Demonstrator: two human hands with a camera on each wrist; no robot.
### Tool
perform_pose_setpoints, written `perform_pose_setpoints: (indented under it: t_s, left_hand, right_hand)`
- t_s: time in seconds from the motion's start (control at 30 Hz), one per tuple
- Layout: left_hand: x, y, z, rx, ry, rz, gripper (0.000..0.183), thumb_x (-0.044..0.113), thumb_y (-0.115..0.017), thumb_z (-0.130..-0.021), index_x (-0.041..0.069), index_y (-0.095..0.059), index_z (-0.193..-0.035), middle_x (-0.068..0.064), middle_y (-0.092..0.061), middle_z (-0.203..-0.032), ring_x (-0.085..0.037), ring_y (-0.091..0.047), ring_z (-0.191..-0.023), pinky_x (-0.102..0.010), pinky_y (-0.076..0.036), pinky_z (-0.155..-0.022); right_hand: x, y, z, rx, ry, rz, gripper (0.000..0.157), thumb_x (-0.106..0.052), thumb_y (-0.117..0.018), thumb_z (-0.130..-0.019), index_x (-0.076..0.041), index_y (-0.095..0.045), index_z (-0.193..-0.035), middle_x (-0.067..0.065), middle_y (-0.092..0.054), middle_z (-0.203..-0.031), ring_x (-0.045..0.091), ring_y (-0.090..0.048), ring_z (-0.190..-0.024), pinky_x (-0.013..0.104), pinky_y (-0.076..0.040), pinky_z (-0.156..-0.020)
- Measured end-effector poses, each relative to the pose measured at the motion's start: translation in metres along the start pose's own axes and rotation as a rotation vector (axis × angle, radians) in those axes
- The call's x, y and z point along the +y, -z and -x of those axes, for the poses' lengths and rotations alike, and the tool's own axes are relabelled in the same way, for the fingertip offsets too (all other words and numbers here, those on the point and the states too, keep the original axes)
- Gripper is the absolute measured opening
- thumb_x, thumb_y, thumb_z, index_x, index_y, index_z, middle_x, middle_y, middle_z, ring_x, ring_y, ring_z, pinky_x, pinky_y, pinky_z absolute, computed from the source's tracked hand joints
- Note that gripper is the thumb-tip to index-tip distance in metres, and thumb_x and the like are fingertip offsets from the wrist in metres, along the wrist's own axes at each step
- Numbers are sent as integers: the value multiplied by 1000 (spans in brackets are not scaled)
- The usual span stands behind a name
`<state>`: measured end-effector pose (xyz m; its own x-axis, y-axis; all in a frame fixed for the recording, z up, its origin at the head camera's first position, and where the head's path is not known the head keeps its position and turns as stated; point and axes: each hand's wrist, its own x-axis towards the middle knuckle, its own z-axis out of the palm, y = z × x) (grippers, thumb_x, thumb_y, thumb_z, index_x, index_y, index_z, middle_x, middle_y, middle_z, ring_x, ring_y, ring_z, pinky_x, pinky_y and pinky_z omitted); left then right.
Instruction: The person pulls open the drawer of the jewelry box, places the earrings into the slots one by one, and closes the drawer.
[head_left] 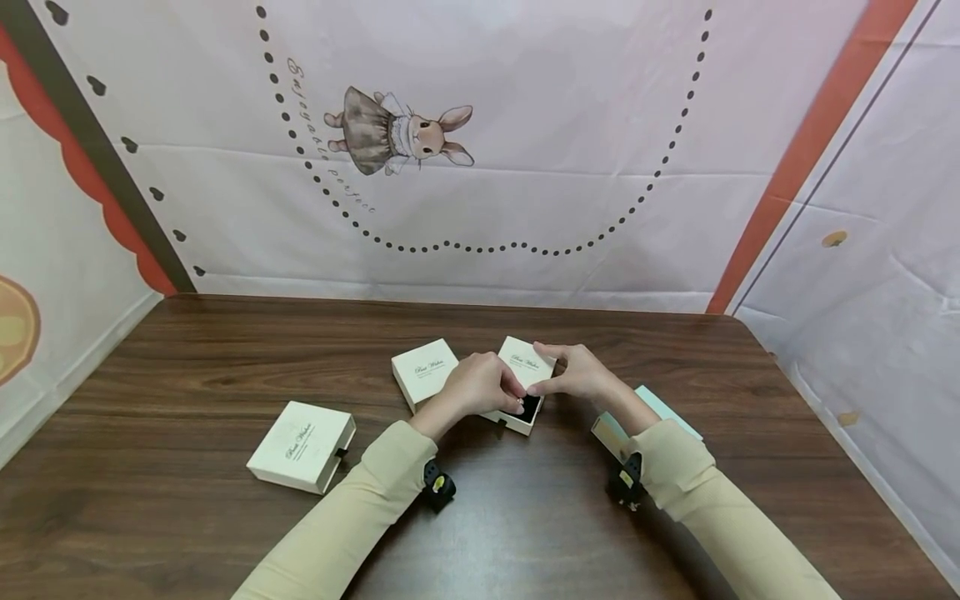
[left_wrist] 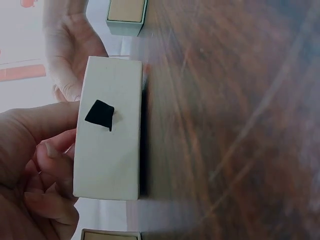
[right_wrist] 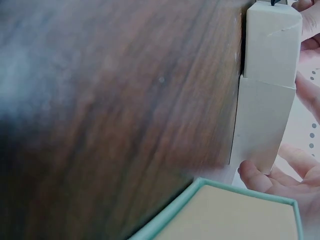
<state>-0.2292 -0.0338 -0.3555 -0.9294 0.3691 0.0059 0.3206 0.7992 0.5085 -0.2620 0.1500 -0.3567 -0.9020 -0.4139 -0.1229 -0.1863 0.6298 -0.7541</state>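
A cream drawer-style jewelry box (head_left: 523,358) printed "Best Wishes" lies on the table with its drawer (left_wrist: 107,165) partly pulled out. Black lining (head_left: 531,408) shows in the drawer, and a black pull tab (left_wrist: 100,114) sticks out of its front. My left hand (head_left: 478,385) is over the drawer, thumb and forefinger pinching a tiny shiny item (head_left: 521,405), too small to identify. With thumb and fingers at its sides, my right hand (head_left: 577,372) grips the box's sleeve (right_wrist: 262,122).
Another cream box (head_left: 424,372) sits just left of the open one, partly behind my left hand. A third cream box (head_left: 302,446) lies further left. Under my right forearm is a mint-green box (head_left: 663,408) with a tan face. A printed cloth (head_left: 525,200) hangs behind the wooden table (head_left: 525,517).
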Motion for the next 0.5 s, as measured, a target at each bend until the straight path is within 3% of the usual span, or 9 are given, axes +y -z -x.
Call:
perform_pose_setpoints:
  t_s: [0.5]
  left_hand:
    - [4, -3, 2, 16, 11, -64, 8, 28, -79, -66, 29, -72, -71, 18, -65, -65, -5, -57, -70, -23, -40, -58]
  right_hand:
    - [0, 0, 1, 0, 2, -23, 74, -17, -76, -72, -2, -41, -135, 12, -38, -141, 30, -29, -132, 46, -29, -104]
